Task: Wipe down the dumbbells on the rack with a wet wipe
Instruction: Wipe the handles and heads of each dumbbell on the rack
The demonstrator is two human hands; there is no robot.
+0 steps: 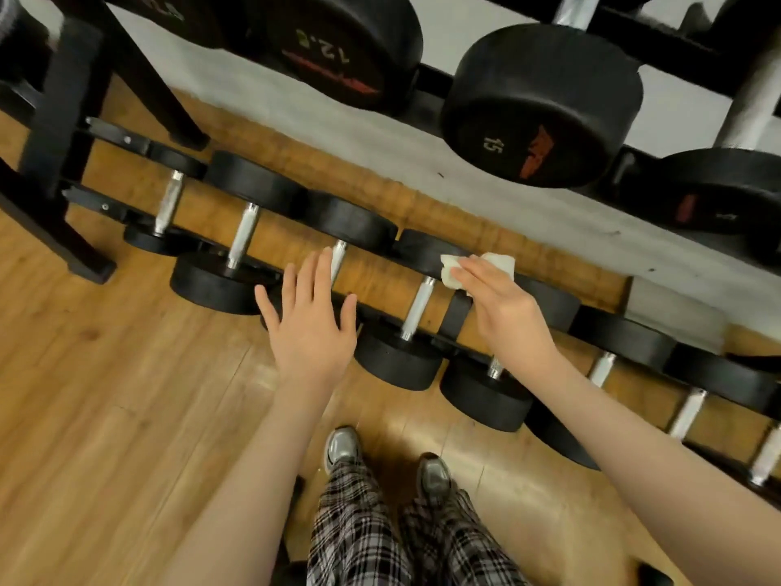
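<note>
Wiping the low row of dumbbells

Pressing a white wipe [477, 268] against the far head [427, 249] of a dumbbell on the bottom tier, the right hand [498, 310] is reaching forward with its fingers fairly straight and laid flat over the cloth, which is showing crumpled beyond the fingertips. The left hand [310, 323] is hovering spread wide, fingers splayed and holding nothing, over the near head of the neighbouring dumbbell; whether the palm is touching it cannot be told. A steel handle [416, 308] is running between the two hands, joining the wiped head to a near head [397, 361]. More dumbbells are sitting side by side along the rack [55, 133], black heads and bright handles, slanting from left to right. On the tier above, larger ones are resting, one marked 12.5 [334, 48] and another marked 15 [536, 112]. Below, plaid trousers [359, 522] and grey shoes [340, 448] are standing on a wooden floor [105, 395], close to the rack's lower rail.
</note>
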